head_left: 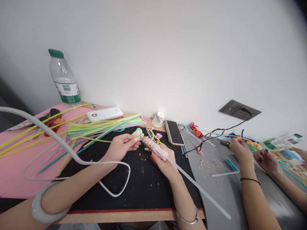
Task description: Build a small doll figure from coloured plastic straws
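My right hand (164, 162) is wrapped round a pink hot glue gun (155, 149), and a long translucent glue stick (200, 187) juts out of its back end. The gun's front points left, close to the fingertips of my left hand (123, 145). Between those fingertips I pinch a small fuzzy craft piece (137, 132), pale yellow with a green top. Whether the nozzle touches it I cannot tell. Just behind the gun lie pliers (149, 131), partly hidden. A black mat (141, 188) with tiny scraps is under both hands.
Pipe cleaners (103, 126) lie in a bundle at left, by a white power bank (105, 114). A bottle (64, 80), paper cup (158, 119) and phone (174, 132) stand or lie behind. A white cable (72, 153) crosses my left forearm. At right, a co-worker's hands (242, 149) work.
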A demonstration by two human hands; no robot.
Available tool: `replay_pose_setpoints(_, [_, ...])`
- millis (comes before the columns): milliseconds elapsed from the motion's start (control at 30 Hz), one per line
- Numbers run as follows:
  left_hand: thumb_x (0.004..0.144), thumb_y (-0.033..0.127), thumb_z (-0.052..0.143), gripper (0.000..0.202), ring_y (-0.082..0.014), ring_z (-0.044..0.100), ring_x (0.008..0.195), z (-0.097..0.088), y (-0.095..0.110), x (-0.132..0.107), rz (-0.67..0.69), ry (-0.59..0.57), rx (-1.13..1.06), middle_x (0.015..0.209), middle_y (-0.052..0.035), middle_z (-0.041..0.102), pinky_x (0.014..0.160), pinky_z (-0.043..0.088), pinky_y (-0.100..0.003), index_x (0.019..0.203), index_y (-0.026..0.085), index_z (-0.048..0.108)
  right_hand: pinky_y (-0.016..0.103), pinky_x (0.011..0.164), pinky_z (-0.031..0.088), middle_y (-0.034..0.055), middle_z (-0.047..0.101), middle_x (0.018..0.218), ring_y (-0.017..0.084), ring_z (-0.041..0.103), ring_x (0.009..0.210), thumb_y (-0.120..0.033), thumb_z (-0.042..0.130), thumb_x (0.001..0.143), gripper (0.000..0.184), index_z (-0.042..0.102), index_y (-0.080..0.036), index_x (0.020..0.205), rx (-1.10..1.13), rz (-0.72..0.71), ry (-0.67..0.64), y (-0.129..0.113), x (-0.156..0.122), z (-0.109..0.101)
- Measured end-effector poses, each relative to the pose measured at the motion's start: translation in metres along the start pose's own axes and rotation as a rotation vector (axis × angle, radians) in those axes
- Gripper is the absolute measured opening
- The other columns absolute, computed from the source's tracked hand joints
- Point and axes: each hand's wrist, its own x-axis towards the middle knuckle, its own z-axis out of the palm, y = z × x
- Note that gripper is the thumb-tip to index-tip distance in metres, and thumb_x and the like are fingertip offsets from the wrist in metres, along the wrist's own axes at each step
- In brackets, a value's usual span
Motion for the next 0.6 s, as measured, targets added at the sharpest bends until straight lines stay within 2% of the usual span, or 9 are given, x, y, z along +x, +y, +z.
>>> replay_pose_setpoints(67, [0.054,0.04,0.083,0.036,-0.011,0.061,0.058,0.0001,0.0,0.0,-0.003,0.002,0.002,0.067,-0.004,0.069,0.061,0.053,-0.023,0.069,0.012,0.066,0.024,0.053,0.044,0.0014,0.062,0.067,0.015,0.056,0.059,-0.026,0.059,0.078,0.007,0.061,-0.019,0.077,0.003,0.017,0.015,0.0008,-0.0003,0.0004])
replay_pose_setpoints(233, [0.057,0.04,0.081,0.037,-0.0109,0.062,0.059,-0.0018,-0.001,0.0012,0.009,-0.007,0.012,0.068,-0.0031,0.069,0.062,0.053,-0.024,0.072,0.011,0.066,0.024,0.054,0.044,-0.0006,0.058,0.062,0.013,0.054,0.055,-0.026,0.06,0.075,0.011,0.057,-0.019,0.067,0.022,-0.04,0.005,0.0009,0.0005,0.0007])
replay_pose_setpoints(367, [0.06,0.041,0.079,0.035,-0.0118,0.062,0.06,-0.0035,-0.0025,0.0027,0.061,-0.015,0.076,0.07,-0.0042,0.07,0.062,0.054,-0.025,0.073,0.011,0.066,0.025,0.062,0.046,0.0015,0.064,0.07,0.015,0.058,0.063,-0.023,0.059,0.075,0.004,0.061,-0.019,0.075,0.03,0.024,0.029,-0.0015,0.0014,-0.0013])
replay_pose_setpoints(533, [0.062,0.042,0.077,0.034,-0.0142,0.064,0.06,-0.0038,-0.0016,0.0021,0.125,-0.011,0.153,0.068,-0.0042,0.07,0.061,0.055,-0.028,0.073,0.012,0.065,0.025,0.056,0.046,0.0001,0.06,0.064,0.014,0.055,0.057,-0.024,0.061,0.074,0.006,0.06,-0.019,0.072,0.052,0.001,-0.012,0.0003,0.0004,-0.0042])
replay_pose_setpoints(600, [0.064,0.042,0.075,0.033,-0.0151,0.065,0.061,-0.0038,-0.0004,0.0014,0.159,-0.008,0.185,0.069,-0.0045,0.071,0.062,0.056,-0.028,0.073,0.012,0.065,0.025,0.058,0.049,0.0016,0.064,0.071,0.016,0.059,0.062,-0.023,0.058,0.075,0.008,0.063,-0.02,0.08,0.062,0.02,0.025,0.0023,-0.0002,-0.006])
